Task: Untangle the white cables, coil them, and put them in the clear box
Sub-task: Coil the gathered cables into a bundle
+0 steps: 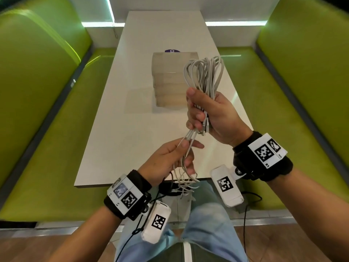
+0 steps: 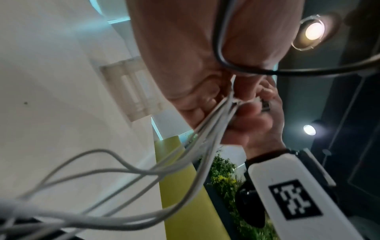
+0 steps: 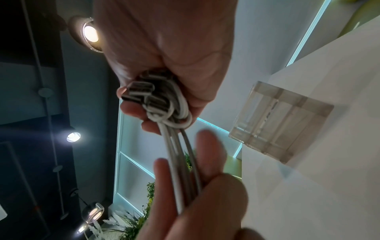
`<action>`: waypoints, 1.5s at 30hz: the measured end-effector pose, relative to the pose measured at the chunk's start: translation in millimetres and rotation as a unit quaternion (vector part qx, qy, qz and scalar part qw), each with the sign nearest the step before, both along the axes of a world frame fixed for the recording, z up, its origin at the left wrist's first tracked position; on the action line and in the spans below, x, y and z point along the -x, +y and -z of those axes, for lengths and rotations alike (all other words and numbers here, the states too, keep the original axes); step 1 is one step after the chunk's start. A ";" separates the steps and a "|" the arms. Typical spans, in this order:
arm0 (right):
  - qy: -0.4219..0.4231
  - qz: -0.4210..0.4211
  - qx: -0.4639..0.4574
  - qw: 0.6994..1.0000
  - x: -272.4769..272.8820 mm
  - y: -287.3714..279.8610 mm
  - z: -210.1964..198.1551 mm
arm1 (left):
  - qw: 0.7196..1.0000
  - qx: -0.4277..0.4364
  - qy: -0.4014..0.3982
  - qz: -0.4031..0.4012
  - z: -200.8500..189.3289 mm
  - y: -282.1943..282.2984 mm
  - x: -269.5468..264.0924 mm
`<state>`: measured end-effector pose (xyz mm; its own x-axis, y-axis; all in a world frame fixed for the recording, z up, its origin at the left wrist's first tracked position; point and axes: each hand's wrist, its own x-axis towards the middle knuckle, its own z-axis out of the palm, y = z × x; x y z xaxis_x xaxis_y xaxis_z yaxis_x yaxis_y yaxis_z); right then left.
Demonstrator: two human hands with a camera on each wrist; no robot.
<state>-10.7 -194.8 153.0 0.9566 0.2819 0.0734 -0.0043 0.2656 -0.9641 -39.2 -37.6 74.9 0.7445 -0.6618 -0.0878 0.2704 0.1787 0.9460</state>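
The right hand (image 1: 213,118) is raised over the near part of the table (image 1: 132,129), palm turned toward the person's left, thumb up and fingers wrapped into a fist around a folded bundle of white cables (image 1: 204,76). The loops of the bundle stand up out of the top of the fist and fan a little, leaning away from the person. Below the fist, metal plugs (image 1: 205,125) stick out by the little finger; the right wrist view shows them (image 3: 141,94) bunched in the palm with a turn of cable looped around the strands just under them.

The left hand (image 1: 170,159) sits lower and nearer the body, just above the table's front edge, palm facing right and slightly up. Its thumb and fingers close on the straight strands that run down from the right fist, with the index finger stretched forward. In the right wrist view, the left fingers (image 3: 164,178) lie along the strands rather than tightly curled. Past this hand the loose ends (image 1: 186,184) hang in a tangle over the table edge, in front of the person's jeans (image 1: 207,224).

The two hands are close together, one above the other, joined by the taut strands. Both forearms reach in from the lower corners, each with a black wristband carrying a white tagged camera.

The box (image 1: 170,80) stands on the table beyond the hands, at mid-table, apart from the cables. Green benches (image 1: 47,110) flank the table.
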 end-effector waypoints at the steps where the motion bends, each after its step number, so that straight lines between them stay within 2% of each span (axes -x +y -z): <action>1: 0.000 0.001 0.007 1.000 0.1 1.0 -0.6 | 1.000 -0.003 0.005 0.001 -1.5 -1.0 0.7; 7: -0.026 -0.004 0.093 0.995 1.8 -6.9 -7.1 | 0.998 -0.057 0.013 0.021 -5.6 12.5 -1.7; 12: -0.060 -0.025 0.167 0.984 -5.3 -27.4 -22.3 | 0.996 -0.068 0.043 0.034 -10.7 25.1 0.1; 14: -0.077 -0.072 0.305 0.946 -4.2 -33.6 -31.9 | 0.997 -0.056 0.046 0.029 -13.5 29.9 -1.8; 16: -0.066 -0.161 0.457 0.872 -2.1 -31.3 -38.6 | 0.998 -0.064 0.011 0.026 -17.0 32.6 -2.3; 18: -0.033 -0.249 0.536 0.806 -1.2 -24.4 -40.9 | 0.996 -0.075 -0.034 0.031 -19.3 31.5 -0.7; 20: -0.009 -0.298 0.573 0.764 -2.1 -16.8 -40.6 | 0.996 -0.071 -0.052 0.030 -20.1 29.9 1.5; 26: -0.009 -0.320 0.618 0.718 -8.7 -7.3 -35.8 | 0.998 -0.033 -0.025 0.046 -19.2 31.6 0.0; 32: -0.077 -0.318 0.684 0.651 -7.0 -5.0 -32.2 | 0.982 0.037 0.142 0.119 -23.6 42.0 -16.0; 34: -0.109 -0.346 0.694 0.622 -6.9 2.7 -27.1 | 0.979 -0.011 0.137 0.153 -27.4 37.4 -17.3; 38: -0.140 -0.395 0.710 0.565 -9.2 17.5 -17.5 | 0.963 -0.184 0.014 0.195 -35.9 19.0 -6.6; 39: -0.145 -0.396 0.708 0.566 -10.1 18.0 -16.0 | 0.961 -0.208 0.007 0.181 -36.7 17.6 -4.7; 41: -0.141 -0.399 0.690 0.588 -10.8 15.4 -14.6 | 0.963 -0.223 -0.002 0.153 -36.5 17.7 -1.8; 45: -0.140 -0.388 0.669 0.619 -10.0 8.8 -8.6 | 0.970 -0.203 -0.030 0.130 -31.9 16.5 2.8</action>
<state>-0.8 -186.1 161.6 0.4975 0.6364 -0.5895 0.5871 -0.7473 -0.3113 -42.0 -21.1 106.8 0.5684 -0.7484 -0.3419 0.1989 -0.2783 0.9397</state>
